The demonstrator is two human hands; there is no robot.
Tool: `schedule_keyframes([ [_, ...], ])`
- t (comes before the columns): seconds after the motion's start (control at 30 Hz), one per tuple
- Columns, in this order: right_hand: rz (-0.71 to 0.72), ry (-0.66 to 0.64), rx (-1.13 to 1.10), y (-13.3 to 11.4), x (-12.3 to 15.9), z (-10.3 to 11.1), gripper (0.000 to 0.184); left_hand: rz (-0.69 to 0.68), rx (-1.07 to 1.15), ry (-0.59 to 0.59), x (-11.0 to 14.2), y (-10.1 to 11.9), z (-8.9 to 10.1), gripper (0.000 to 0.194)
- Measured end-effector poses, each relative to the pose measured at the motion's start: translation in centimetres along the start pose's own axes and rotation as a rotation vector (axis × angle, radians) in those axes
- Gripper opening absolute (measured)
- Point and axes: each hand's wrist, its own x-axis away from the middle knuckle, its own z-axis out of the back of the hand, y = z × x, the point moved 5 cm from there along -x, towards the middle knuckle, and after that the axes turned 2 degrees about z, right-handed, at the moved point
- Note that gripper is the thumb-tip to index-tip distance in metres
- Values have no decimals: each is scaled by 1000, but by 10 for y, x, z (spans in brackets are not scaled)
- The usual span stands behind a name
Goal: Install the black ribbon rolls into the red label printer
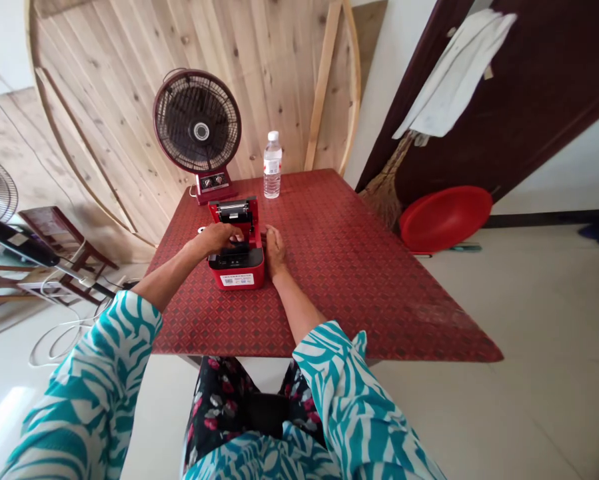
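Observation:
A small red and black label printer [238, 273] stands on the table with its lid raised, showing a roller in the lid. My left hand [220, 237] reaches in over its left side, fingers curled down into the inner compartment. Whatever those fingers grip, if anything, is hidden. Against the printer's right side rests my right hand [276, 249], its fingers loosely extended and partly out of sight behind the palm. A white label with a printed code is stuck to the printer's front. Something small and white [202, 230] shows just beyond my left wrist.
The red patterned table [339, 267] carries a dark red fan [198, 123] and a water bottle [272, 167] at the back. A red basin [446, 219] and a broom [386, 187] lean by the door at right. On the left are a wooden chair [62, 230] and loose cables [62, 340].

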Motion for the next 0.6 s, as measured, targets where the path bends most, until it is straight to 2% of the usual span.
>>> schedule_keyframes([
  [0.17, 47, -3, 6, 3, -2, 0, 43, 11, -72, -124, -16, 1, -2, 33],
  [0.23, 45, -10, 20, 3, -2, 1, 42, -38, -23, -117, -17, -3, -3, 29],
  [0.3, 29, -4, 41, 3, -2, 1, 42, -106, 89, -61, -12, -8, -5, 27],
  [0.37, 16, 1, 54, 2, -1, 1, 42, -161, 289, 63, -2, -15, -5, 27],
  [0.43, 19, 7, 59, 1, -1, 2, 41, -163, 547, 255, 11, -25, -5, 30],
  [0.53, 32, 15, 72, 0, -1, 3, 40, -51, 839, 614, 33, -45, -4, 36],
  [0.6, 36, 10, 87, -2, 0, 3, 39, 17, 905, 801, 44, -52, -5, 39],
])
